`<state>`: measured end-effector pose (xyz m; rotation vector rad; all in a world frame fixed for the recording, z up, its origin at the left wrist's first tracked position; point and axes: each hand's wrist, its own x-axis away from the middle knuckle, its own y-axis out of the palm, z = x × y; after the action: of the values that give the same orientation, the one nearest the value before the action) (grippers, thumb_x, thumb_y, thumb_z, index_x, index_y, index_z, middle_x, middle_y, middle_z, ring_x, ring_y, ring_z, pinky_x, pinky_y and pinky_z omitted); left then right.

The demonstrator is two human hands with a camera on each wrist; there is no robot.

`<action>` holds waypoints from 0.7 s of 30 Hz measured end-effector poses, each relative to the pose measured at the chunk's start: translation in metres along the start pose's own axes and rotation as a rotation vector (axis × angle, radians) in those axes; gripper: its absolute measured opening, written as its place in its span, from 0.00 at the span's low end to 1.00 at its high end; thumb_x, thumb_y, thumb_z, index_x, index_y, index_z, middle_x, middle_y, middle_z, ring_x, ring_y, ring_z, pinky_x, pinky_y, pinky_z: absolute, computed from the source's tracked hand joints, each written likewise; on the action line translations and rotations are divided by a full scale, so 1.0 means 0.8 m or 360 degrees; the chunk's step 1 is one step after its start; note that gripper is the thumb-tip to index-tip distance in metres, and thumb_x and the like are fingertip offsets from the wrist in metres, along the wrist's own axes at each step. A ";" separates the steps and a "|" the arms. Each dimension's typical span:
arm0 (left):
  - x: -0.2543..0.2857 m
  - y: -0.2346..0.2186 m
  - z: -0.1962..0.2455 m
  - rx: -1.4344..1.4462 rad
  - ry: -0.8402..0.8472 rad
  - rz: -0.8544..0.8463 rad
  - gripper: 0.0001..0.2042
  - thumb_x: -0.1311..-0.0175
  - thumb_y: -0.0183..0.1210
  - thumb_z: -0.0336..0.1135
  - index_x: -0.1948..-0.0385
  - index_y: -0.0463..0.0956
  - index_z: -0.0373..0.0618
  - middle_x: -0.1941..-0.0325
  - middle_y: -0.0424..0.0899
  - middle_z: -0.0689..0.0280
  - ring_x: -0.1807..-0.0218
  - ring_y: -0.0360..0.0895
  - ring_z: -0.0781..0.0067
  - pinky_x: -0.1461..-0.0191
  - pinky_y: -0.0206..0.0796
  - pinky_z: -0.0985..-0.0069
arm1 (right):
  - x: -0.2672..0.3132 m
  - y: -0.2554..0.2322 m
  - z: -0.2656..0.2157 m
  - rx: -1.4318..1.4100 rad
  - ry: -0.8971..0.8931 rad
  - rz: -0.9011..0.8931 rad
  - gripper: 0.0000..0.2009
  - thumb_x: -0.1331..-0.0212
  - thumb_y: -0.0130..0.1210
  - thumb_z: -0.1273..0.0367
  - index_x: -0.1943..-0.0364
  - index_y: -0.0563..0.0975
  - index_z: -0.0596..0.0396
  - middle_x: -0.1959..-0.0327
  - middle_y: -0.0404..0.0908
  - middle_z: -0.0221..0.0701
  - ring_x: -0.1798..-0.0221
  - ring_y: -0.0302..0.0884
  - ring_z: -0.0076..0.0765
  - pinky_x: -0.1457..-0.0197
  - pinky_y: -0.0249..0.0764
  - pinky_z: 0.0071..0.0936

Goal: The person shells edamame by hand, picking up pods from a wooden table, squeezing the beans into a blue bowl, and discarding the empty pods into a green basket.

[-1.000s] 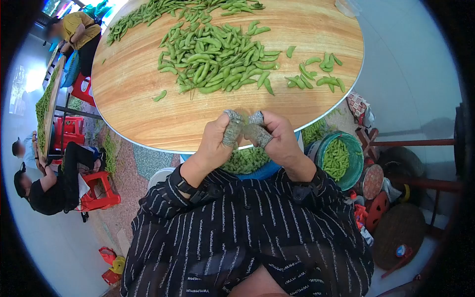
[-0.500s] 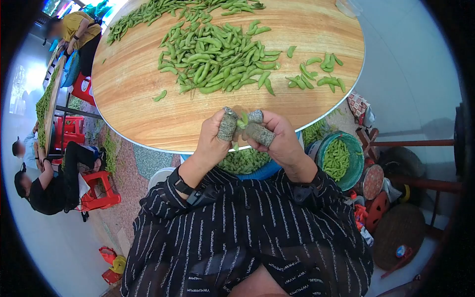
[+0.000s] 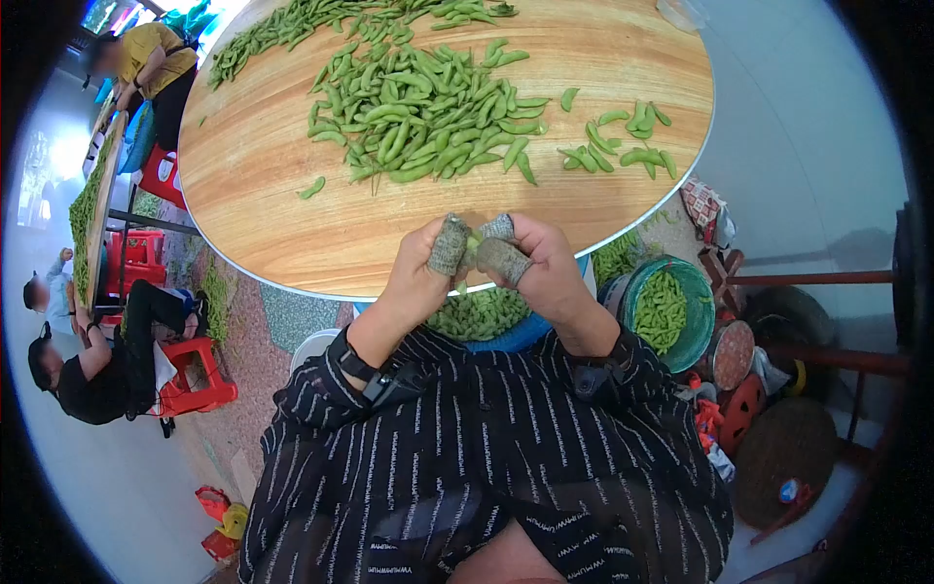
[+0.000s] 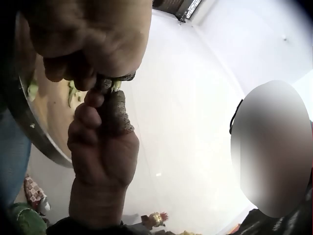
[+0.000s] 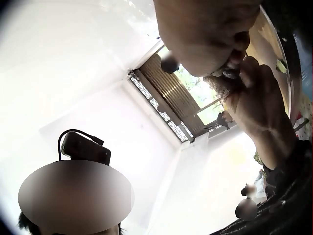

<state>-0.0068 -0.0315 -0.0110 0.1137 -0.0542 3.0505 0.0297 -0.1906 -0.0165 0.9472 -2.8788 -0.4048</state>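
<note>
My left hand (image 3: 420, 273) and right hand (image 3: 553, 268) meet just over the near edge of the round wooden table. Grey knitted sleeves (image 3: 449, 245) cover the thumbs and some fingertips. Between the fingertips both hands pinch a green soybean pod (image 3: 474, 239), mostly hidden by the fingers. A bit of its green also shows as the pod (image 4: 116, 86) in the left wrist view. Beneath the hands, a blue basin (image 3: 530, 336) holds small light green pieces. A large heap of green pods (image 3: 418, 112) lies on the tabletop beyond the hands.
A few loose pods (image 3: 642, 158) lie at the right of the table (image 3: 282, 224). A green bucket (image 3: 702, 292) of pods stands on the floor at right. Other people sit at a second table on the left, near red stools (image 3: 199, 380). A clear container (image 3: 684, 14) sits at the far edge.
The hands stay over the table's near edge while their fingers shift. Half a second ago the fingertips were slightly apart with more of the pod showing; now they are closer together around it.
</note>
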 end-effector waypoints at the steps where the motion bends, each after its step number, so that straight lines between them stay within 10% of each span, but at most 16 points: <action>1: -0.002 -0.001 0.000 -0.0278 0.0154 0.0003 0.09 0.42 0.51 0.36 0.72 0.66 0.39 0.82 0.69 0.66 0.79 0.67 0.74 0.77 0.59 0.78 | 0.001 -0.001 -0.002 0.0003 -0.0005 0.0005 0.04 0.46 0.49 0.75 0.67 0.73 0.59 0.74 0.74 0.22 0.73 0.68 0.14 0.73 0.64 0.12; 4: -0.001 -0.001 0.007 -0.1312 0.0847 0.0193 0.09 0.49 0.54 0.30 0.70 0.65 0.39 0.80 0.71 0.59 0.78 0.70 0.60 0.76 0.61 0.71 | 0.004 -0.004 -0.005 -0.0478 0.0293 -0.0029 0.04 0.46 0.50 0.75 0.68 0.73 0.59 0.74 0.74 0.22 0.74 0.67 0.14 0.73 0.63 0.12; 8: -0.003 -0.008 0.003 -0.1422 0.1193 0.0123 0.13 0.55 0.56 0.27 0.67 0.63 0.40 0.78 0.72 0.56 0.75 0.71 0.51 0.75 0.63 0.66 | 0.003 0.002 -0.004 -0.0265 0.0139 -0.0070 0.04 0.47 0.50 0.75 0.68 0.73 0.58 0.74 0.73 0.22 0.73 0.67 0.15 0.72 0.63 0.14; 11: 0.002 -0.005 0.000 -0.1067 0.0972 0.0088 0.10 0.51 0.55 0.28 0.68 0.64 0.40 0.79 0.72 0.58 0.76 0.72 0.57 0.75 0.63 0.69 | 0.002 0.009 -0.006 -0.0052 -0.0061 -0.0046 0.04 0.49 0.49 0.78 0.68 0.73 0.59 0.75 0.73 0.23 0.72 0.67 0.16 0.70 0.64 0.16; 13: 0.008 0.001 0.001 -0.0512 0.0353 0.0111 0.06 0.45 0.51 0.30 0.70 0.65 0.40 0.82 0.70 0.61 0.79 0.71 0.66 0.77 0.61 0.74 | 0.002 0.009 -0.004 0.0003 -0.0140 -0.0037 0.05 0.50 0.48 0.80 0.69 0.73 0.60 0.75 0.73 0.23 0.71 0.67 0.17 0.69 0.64 0.17; 17: 0.004 0.002 -0.013 -0.0187 0.0400 0.0125 0.07 0.39 0.47 0.35 0.72 0.66 0.42 0.84 0.67 0.67 0.83 0.65 0.77 0.80 0.55 0.81 | 0.003 0.006 0.002 0.0309 -0.0244 -0.0006 0.07 0.55 0.47 0.81 0.70 0.71 0.61 0.77 0.72 0.27 0.71 0.66 0.18 0.68 0.64 0.19; 21: 0.001 0.000 -0.001 0.0611 -0.0280 -0.0014 0.09 0.38 0.47 0.39 0.72 0.66 0.43 0.84 0.63 0.73 0.84 0.58 0.85 0.82 0.48 0.87 | 0.002 0.001 0.000 0.0763 -0.0394 -0.0061 0.06 0.58 0.48 0.80 0.72 0.70 0.62 0.80 0.69 0.29 0.73 0.63 0.17 0.70 0.63 0.19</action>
<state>-0.0079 -0.0311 -0.0113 0.4053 0.5189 2.9919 0.0280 -0.1908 -0.0161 1.0791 -3.2639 0.1978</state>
